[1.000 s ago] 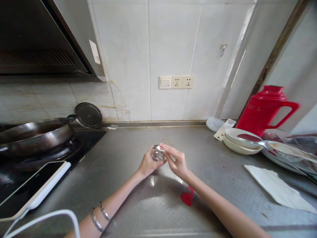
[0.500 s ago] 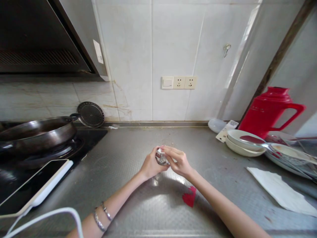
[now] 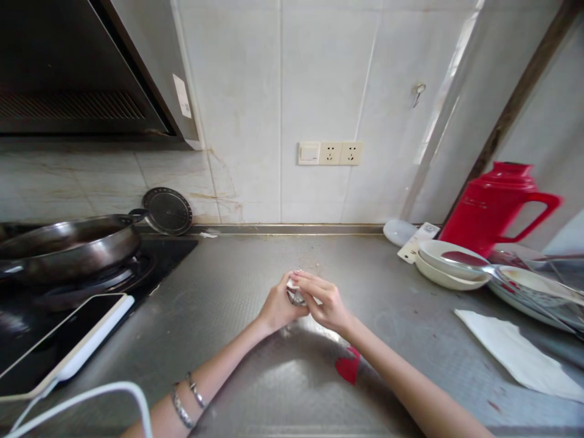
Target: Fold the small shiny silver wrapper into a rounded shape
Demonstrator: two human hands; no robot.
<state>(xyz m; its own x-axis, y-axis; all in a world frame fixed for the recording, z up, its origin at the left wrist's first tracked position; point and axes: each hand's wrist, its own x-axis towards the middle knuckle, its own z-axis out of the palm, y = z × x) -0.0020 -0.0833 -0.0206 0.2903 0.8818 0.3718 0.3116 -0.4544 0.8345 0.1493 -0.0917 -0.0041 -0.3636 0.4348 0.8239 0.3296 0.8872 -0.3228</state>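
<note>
Since half a second ago, the right hand has shifted slightly left, and I see less of the small shiny object between the hands. From my end, the grey metal counter spans the scene, with a dark range hood at far left. Below the hood I see a steel pan on the hob, and at far right a red flask behind stacked white bowls. A phone lies near left; a white paper sheet lies near right. At mid-counter, the left hand curls around the shiny object; I can't tell whether that touches the counter. The right hand is narrow, fingers bunched over a white scrap at the object's far side.
</note>
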